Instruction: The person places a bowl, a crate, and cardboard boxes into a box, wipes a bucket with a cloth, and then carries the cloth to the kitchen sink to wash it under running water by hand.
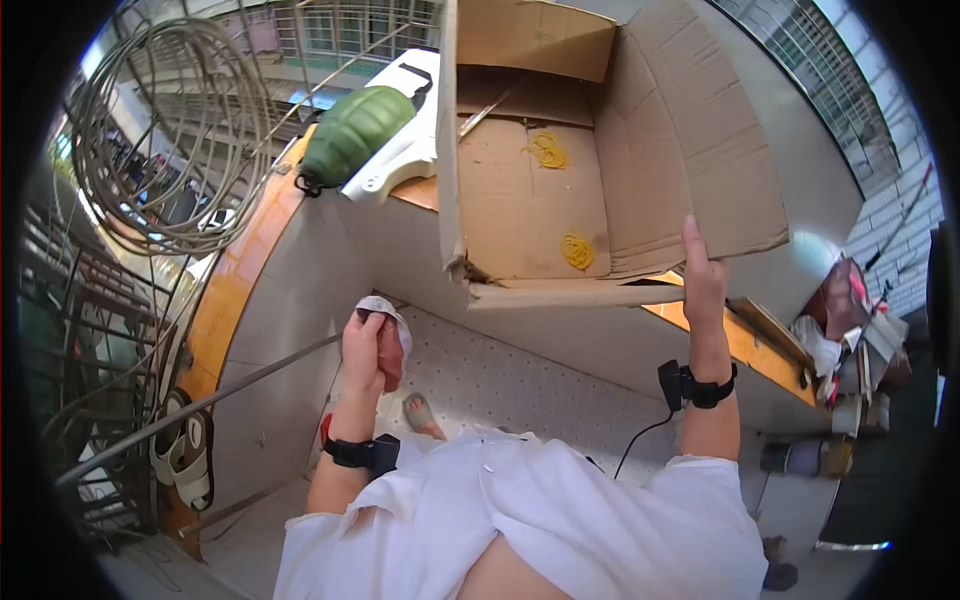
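Observation:
An open cardboard box (640,190) is at the upper middle, its inside facing me. Two yellow coiled bundles (577,251) and a thin stick-like item (486,113) lie in it. My right hand (704,285) grips the box's lower right edge, thumb on the flap and the other fingers hidden behind. Lower left of the box, my left hand (362,350) is closed around a pink and white cloth (392,352), which hangs beside the fingers. The two do not touch the same object.
A green grenade-shaped object (358,138) and a white plastic piece (405,150) rest on the orange-tiled ledge (240,290). Coiled wire (170,130) hangs at the left. A metal rod (200,406) slants near sandals (188,460). Assorted items (860,340) are piled at the right.

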The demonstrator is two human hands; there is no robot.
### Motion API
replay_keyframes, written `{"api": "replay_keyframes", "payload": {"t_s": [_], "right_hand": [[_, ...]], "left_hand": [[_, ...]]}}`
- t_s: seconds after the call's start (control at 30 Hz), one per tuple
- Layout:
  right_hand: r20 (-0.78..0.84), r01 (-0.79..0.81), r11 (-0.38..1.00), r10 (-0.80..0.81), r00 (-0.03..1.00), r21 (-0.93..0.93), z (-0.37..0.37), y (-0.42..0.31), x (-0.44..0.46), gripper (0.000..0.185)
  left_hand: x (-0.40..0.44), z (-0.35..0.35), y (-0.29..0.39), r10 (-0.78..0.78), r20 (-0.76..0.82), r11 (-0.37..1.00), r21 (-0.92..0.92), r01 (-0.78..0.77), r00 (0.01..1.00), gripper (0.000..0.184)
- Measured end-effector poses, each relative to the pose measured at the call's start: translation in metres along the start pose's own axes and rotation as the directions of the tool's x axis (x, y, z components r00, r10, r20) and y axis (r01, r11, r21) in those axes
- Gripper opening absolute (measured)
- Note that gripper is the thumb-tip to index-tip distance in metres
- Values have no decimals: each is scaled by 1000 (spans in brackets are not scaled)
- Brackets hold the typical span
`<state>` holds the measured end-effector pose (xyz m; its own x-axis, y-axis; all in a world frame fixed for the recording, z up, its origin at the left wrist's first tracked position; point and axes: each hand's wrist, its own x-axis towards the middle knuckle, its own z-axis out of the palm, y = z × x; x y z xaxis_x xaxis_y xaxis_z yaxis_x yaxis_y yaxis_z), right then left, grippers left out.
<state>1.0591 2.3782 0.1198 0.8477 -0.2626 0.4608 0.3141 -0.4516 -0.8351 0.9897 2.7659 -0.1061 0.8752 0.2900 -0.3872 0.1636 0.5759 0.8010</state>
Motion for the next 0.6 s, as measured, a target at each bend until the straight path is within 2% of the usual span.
{"api": "replay_keyframes", "payload": {"t_s": [0.03,0.13,0.23,0.27,0.33,0.4,0.43,0.47,0.5,0.57,0.6], "right_hand": [[-105,-57,997,53,993,-44,-60,4,-35,37],[-81,-167,978,158,984,-124,-152,-6,-87,38],[-212,-310,937,275,938,-159,-258,8,-148,37],[-284,-341,924,285,916,-172,-294,12,-169,37],[-259,-328,910,262,929,-253,-368,20,-207,36],[-392,-303,906,174,904,-296,-426,22,-269,36],[-427,-291,907,143,893,-305,-462,27,-297,36],[-446,-354,891,203,871,-284,-501,32,-321,35],[-491,-362,887,187,851,-288,-532,38,-344,35],[-635,-427,878,205,745,-218,-585,48,-387,33],[-661,-501,848,279,696,-170,-586,47,-375,34]], "left_hand": [[-10,27,-10,-59,69,998,26,57,996,9],[-28,76,-40,-122,148,988,114,106,982,8],[-47,132,-92,-148,242,968,233,91,959,9],[-61,154,-109,-158,275,959,272,81,948,9],[-94,207,-145,-205,359,949,300,96,911,11],[-141,245,-193,-235,496,954,282,101,836,11],[-169,267,-218,-259,495,950,284,127,829,11],[-192,291,-238,-282,482,945,290,152,830,11],[-210,312,-265,-293,521,942,303,147,802,11],[-244,348,-323,-383,610,908,388,159,694,15],[-243,369,-325,-440,608,879,443,177,661,15]]}}
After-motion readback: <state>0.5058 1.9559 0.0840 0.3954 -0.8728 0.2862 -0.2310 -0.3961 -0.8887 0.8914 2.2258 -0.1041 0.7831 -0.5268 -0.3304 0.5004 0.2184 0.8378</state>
